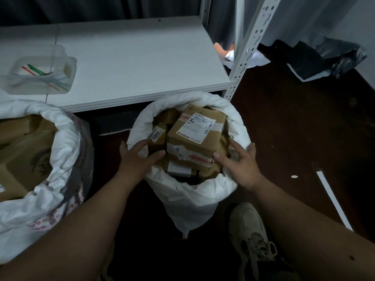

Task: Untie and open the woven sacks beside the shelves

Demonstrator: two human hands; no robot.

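Both bare forearms reach forward and down to the middle woven sack (188, 191), which stands open on the dark floor (294, 126) just in front of the white shelf (129, 63), its rim rolled down around cardboard parcels (195, 136). The left hand (140, 159) lies on the near-left rim, fingers straight, its grip relaxed and holding nothing. The right hand (241, 163) has spread fingers touching the right rim and a parcel's corner, its grip likewise loose. A second open sack (50, 179) stands to the left.
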